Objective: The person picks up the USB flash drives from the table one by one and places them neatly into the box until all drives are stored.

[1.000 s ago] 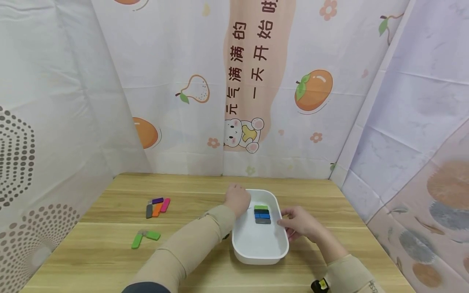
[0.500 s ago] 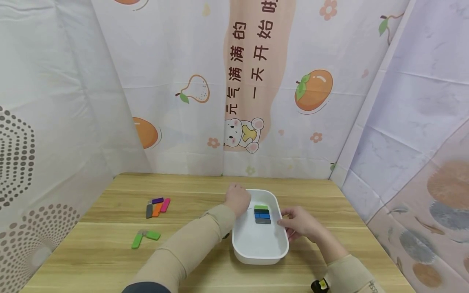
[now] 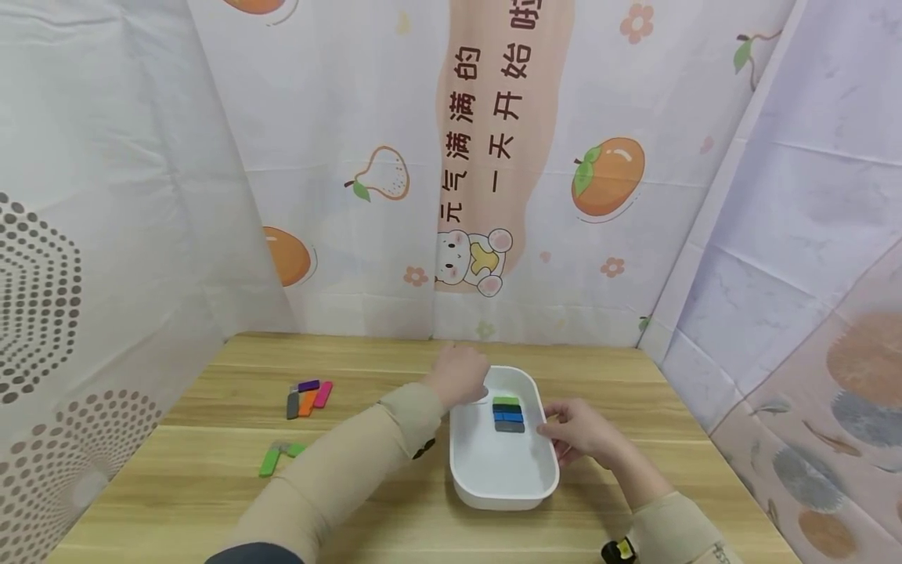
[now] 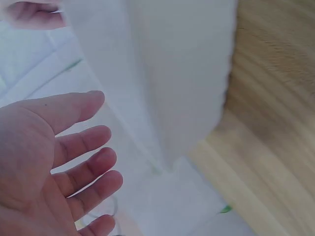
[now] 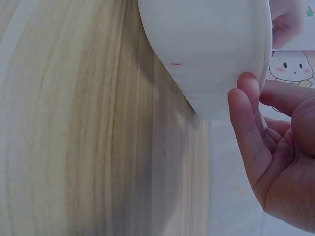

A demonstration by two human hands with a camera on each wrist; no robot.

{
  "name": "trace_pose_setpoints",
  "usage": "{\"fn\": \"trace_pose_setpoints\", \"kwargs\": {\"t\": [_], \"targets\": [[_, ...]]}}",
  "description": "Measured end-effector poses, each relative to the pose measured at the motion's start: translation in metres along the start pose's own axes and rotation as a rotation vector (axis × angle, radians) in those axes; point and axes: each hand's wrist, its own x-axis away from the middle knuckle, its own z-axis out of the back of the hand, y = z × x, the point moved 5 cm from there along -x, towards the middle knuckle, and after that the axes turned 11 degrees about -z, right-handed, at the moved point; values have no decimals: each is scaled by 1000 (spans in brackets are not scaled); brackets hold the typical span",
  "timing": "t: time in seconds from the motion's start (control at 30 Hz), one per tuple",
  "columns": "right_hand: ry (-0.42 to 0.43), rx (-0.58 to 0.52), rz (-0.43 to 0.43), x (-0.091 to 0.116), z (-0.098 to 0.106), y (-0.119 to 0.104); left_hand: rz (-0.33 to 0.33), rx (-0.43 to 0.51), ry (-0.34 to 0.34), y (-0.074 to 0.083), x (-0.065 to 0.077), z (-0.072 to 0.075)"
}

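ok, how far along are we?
Looks done: small coloured rectangular sticks lined up inside the white rounded bin. In hand: the right hand pinches the bin; the left hand is open beside it. Likely left: the mixed-colour stick cluster and green sticks on the wooden table.

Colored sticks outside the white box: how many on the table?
6, at left: grey stick, purple stick, orange stick, pink stick; nearer, first green stick, second green stick partly behind the left sleeve, which may hide more.

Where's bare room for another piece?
In the white tray, between its grey piece and near end; on the table, right of the right hand. Crowded: the tray's far half, with more pieces and the left hand nearby.
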Motion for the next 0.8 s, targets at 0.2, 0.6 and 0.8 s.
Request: {"fn": "trace_pose_setpoints", "kwargs": {"t": [0.2, 0.6, 0.8], "targets": [[0, -6, 3, 0, 0, 2, -8, 89, 30, -1, 19, 29], [-14, -9, 16, -2, -2, 4, 24, 172, 80, -29, 57, 46], [1, 10, 5, -3, -1, 5, 77, 234, 107, -48, 77, 45]]}}
